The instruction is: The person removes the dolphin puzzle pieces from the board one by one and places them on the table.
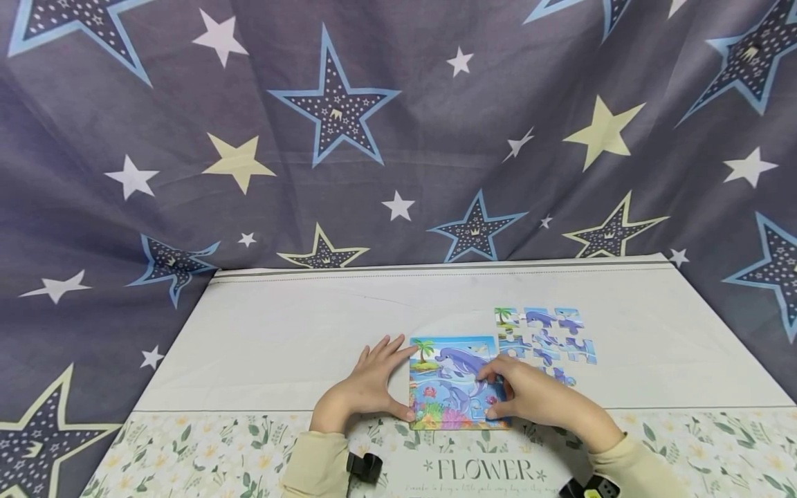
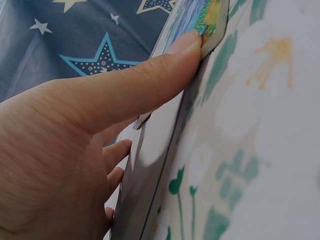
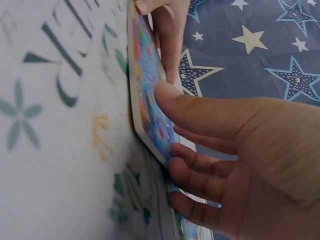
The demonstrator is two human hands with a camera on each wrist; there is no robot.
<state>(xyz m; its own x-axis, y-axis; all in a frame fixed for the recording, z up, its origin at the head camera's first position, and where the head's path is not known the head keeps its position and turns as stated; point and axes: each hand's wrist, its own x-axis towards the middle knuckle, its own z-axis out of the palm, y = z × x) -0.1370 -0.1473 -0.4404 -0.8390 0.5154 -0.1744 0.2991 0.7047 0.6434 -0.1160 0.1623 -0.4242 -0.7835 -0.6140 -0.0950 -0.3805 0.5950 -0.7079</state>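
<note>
In the head view a square puzzle board (image 1: 457, 387) with a dolphin and palm tree picture lies flat on the table cover. My left hand (image 1: 367, 387) is spread at its left side, thumb on the lower left corner and index finger by the upper left edge. In the left wrist view the thumb (image 2: 192, 45) touches the board's corner. My right hand (image 1: 529, 394) rests over the right part of the board, its thumb and bent index finger apart on the picture. In the right wrist view, the right thumb (image 3: 167, 92) touches the board's face and the other fingers are loosely bent by its edge.
Several loose dolphin puzzle pieces (image 1: 548, 339) lie in rows to the right of the board, the nearest partly behind my right hand. The table cover (image 1: 299, 332) is white with a flowered front band. A dark star-patterned curtain (image 1: 398, 138) hangs behind the table.
</note>
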